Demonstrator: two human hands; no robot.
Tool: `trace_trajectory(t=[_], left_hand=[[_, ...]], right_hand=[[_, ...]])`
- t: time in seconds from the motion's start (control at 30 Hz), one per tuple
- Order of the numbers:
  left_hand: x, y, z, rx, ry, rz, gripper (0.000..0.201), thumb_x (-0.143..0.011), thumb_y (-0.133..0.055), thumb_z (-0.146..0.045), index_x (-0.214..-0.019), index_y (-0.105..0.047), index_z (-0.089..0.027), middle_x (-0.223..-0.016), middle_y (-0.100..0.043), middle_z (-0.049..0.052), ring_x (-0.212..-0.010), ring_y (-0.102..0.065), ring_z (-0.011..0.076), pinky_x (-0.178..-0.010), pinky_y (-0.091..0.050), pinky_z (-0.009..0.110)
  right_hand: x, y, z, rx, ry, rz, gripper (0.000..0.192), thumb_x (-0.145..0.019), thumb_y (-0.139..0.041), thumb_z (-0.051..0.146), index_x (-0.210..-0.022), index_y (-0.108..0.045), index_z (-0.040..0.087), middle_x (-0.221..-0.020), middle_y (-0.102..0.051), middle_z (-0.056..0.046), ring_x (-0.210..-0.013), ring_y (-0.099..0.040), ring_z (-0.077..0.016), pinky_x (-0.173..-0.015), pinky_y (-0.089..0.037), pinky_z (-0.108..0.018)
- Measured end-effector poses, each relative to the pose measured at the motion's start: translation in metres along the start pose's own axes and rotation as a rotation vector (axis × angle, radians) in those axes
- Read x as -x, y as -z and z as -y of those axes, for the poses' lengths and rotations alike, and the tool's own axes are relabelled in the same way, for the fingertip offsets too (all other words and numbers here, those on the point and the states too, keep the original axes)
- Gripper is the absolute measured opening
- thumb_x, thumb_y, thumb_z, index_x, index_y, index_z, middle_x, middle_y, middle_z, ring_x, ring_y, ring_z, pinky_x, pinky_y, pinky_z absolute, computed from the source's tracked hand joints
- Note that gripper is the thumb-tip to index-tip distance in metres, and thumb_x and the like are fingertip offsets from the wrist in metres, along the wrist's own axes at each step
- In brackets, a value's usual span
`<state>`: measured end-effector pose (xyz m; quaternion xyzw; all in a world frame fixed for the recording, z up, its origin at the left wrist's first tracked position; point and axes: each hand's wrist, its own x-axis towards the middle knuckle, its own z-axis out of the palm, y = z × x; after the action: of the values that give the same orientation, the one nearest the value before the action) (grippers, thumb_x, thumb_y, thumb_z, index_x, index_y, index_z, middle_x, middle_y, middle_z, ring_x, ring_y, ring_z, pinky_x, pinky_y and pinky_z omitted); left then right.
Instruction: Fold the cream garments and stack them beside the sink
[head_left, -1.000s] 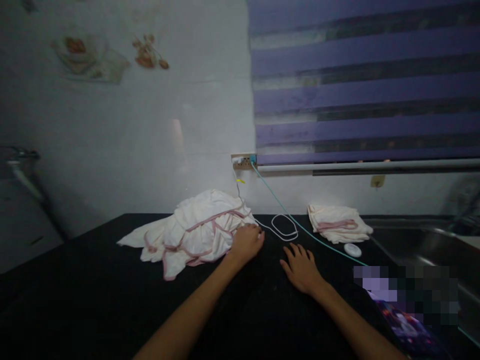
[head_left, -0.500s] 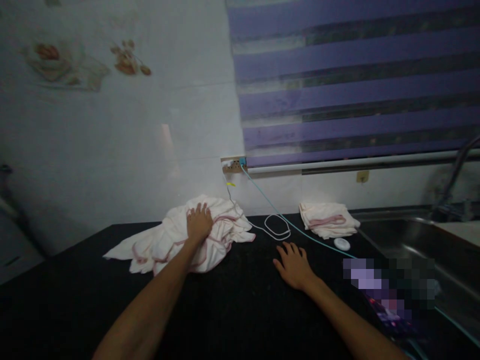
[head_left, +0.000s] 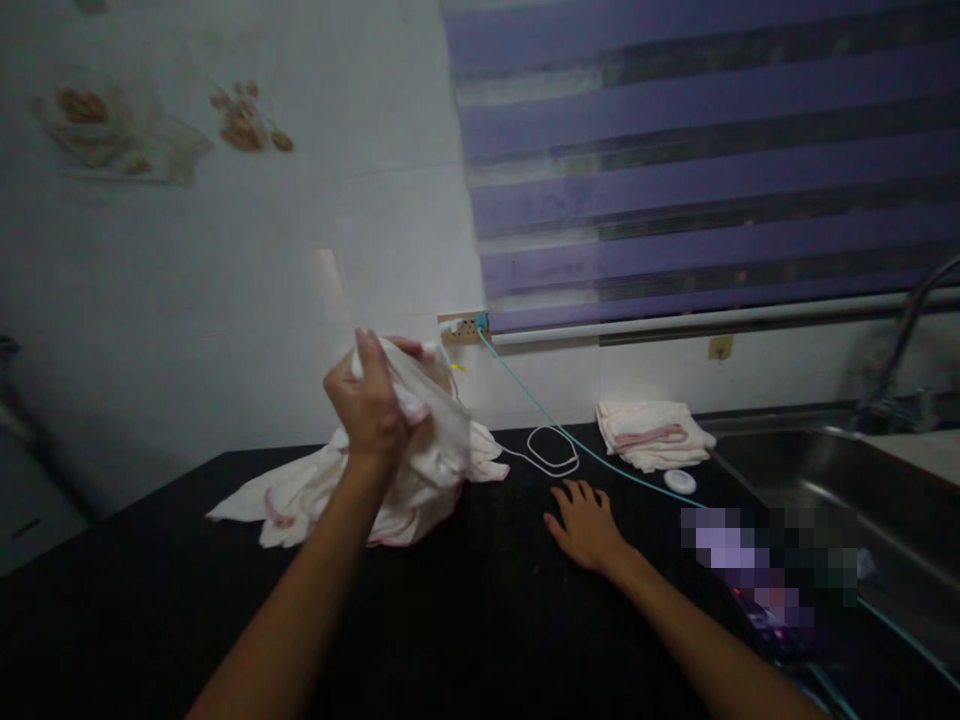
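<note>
My left hand (head_left: 373, 404) is raised above the black counter (head_left: 480, 620), closed around a white cloth with pink trim (head_left: 439, 430) that it lifts from a crumpled pile of the same cloths (head_left: 300, 495). Part of the cloth still hangs down onto the pile. My right hand (head_left: 586, 523) lies flat on the counter with fingers spread, holding nothing, to the right of the pile.
A folded stack of white cloths (head_left: 651, 433) sits by the back wall. A coiled white cable (head_left: 553, 449) and a teal cable (head_left: 600, 455) run from a wall socket (head_left: 463, 327). A small white disc (head_left: 679, 481) lies nearby. A steel sink (head_left: 840, 490) is at right.
My left hand went from the pile's right edge onto its top, gripped a cloth and lifted it up. My right hand stayed flat on the counter.
</note>
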<state>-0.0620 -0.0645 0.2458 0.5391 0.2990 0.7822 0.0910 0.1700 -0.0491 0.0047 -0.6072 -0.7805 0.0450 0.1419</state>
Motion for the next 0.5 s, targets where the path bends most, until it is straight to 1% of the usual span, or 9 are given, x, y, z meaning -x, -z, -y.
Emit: trace_trajectory(t=[0.03, 0.07, 0.1, 0.17, 0.23, 0.27, 0.33, 0.43, 0.5], left_hand=[[0.022, -0.006, -0.003, -0.05, -0.088, 0.068, 0.053, -0.105, -0.041, -0.055, -0.069, -0.058, -0.019, -0.056, -0.051, -0.002, -0.047, -0.046, 0.0102, -0.047, -0.035, 0.023], [0.046, -0.011, -0.001, -0.127, -0.163, 0.184, 0.057, -0.104, -0.044, -0.053, -0.059, -0.049, -0.02, -0.051, -0.045, -0.002, -0.046, -0.042, 0.0102, -0.049, -0.034, 0.025], [0.071, -0.017, 0.005, -0.235, -0.208, 0.325, 0.059, -0.103, -0.046, -0.052, -0.054, -0.042, -0.02, -0.049, -0.042, -0.002, -0.045, -0.039, 0.0102, -0.05, -0.033, 0.026], [0.12, -0.028, 0.027, -0.451, -0.178, 0.69, 0.054, -0.103, -0.045, -0.046, -0.055, -0.045, -0.02, -0.052, -0.049, 0.0, -0.05, -0.045, 0.0127, -0.057, -0.036, 0.029], [0.161, -0.036, 0.055, -0.585, -0.069, 1.072, 0.047, -0.102, -0.044, -0.039, -0.06, -0.055, -0.021, -0.062, -0.062, 0.005, -0.059, -0.057, 0.0174, -0.063, -0.041, 0.032], [0.176, -0.039, 0.068, -0.599, -0.037, 1.147, 0.042, -0.099, -0.049, -0.038, -0.062, -0.059, -0.021, -0.066, -0.067, 0.007, -0.063, -0.06, 0.0197, -0.065, -0.042, 0.033], [0.194, -0.041, 0.087, -0.598, 0.022, 1.218, 0.04, -0.1, -0.047, -0.038, -0.07, -0.067, -0.02, -0.076, -0.073, 0.008, -0.07, -0.065, 0.0217, -0.068, -0.045, 0.033], [0.197, -0.035, 0.1, -0.571, 0.086, 1.23, 0.051, -0.107, -0.033, -0.043, -0.084, -0.071, -0.019, -0.089, -0.077, 0.007, -0.079, -0.068, 0.0207, -0.074, -0.048, 0.031], [0.196, -0.03, 0.101, -0.557, 0.11, 1.259, 0.05, -0.107, -0.035, -0.048, -0.089, -0.073, -0.019, -0.094, -0.078, 0.007, -0.086, -0.069, 0.0214, -0.079, -0.049, 0.032]], right_hand=[[0.0, 0.0, 0.0, -0.002, -0.002, -0.002, 0.061, -0.104, -0.036, 0.051, -0.153, -0.05, 0.018, -0.162, -0.042, -0.018, -0.15, -0.032, -0.0378, -0.12, -0.022, -0.058], [0.0, 0.0, 0.0, -0.005, -0.005, -0.004, 0.061, -0.104, -0.036, 0.051, -0.153, -0.05, 0.018, -0.162, -0.042, -0.018, -0.15, -0.032, -0.0377, -0.119, -0.022, -0.058], [0.0, 0.0, -0.001, -0.01, -0.008, -0.008, 0.061, -0.104, -0.036, 0.052, -0.154, -0.049, 0.018, -0.161, -0.043, -0.018, -0.15, -0.032, -0.0375, -0.119, -0.022, -0.058], [0.001, 0.002, -0.003, -0.011, -0.001, 0.004, 0.061, -0.104, -0.038, 0.049, -0.155, -0.047, 0.018, -0.161, -0.043, -0.018, -0.149, -0.033, -0.0371, -0.119, -0.023, -0.057], [0.001, 0.004, -0.006, 0.003, 0.017, 0.048, 0.061, -0.101, -0.043, 0.043, -0.157, -0.044, 0.017, -0.163, -0.04, -0.019, -0.149, -0.031, -0.0369, -0.119, -0.023, -0.057], [0.001, 0.005, -0.008, 0.008, 0.027, 0.072, 0.063, -0.099, -0.045, 0.039, -0.158, -0.042, 0.017, -0.164, -0.038, -0.018, -0.15, -0.03, -0.0364, -0.119, -0.022, -0.056], [0.001, 0.007, -0.009, 0.002, 0.03, 0.099, 0.063, -0.098, -0.045, 0.034, -0.159, -0.041, 0.018, -0.166, -0.035, -0.016, -0.152, -0.027, -0.0349, -0.12, -0.021, -0.055], [0.0, 0.009, -0.01, -0.016, 0.013, 0.092, 0.061, -0.1, -0.04, 0.034, -0.16, -0.041, 0.019, -0.167, -0.034, -0.016, -0.152, -0.026, -0.0345, -0.121, -0.02, -0.055], [0.0, 0.008, -0.01, 0.0, 0.014, 0.101, 0.063, -0.099, -0.042, 0.035, -0.16, -0.039, 0.018, -0.167, -0.033, -0.017, -0.152, -0.025, -0.036, -0.12, -0.02, -0.057]])
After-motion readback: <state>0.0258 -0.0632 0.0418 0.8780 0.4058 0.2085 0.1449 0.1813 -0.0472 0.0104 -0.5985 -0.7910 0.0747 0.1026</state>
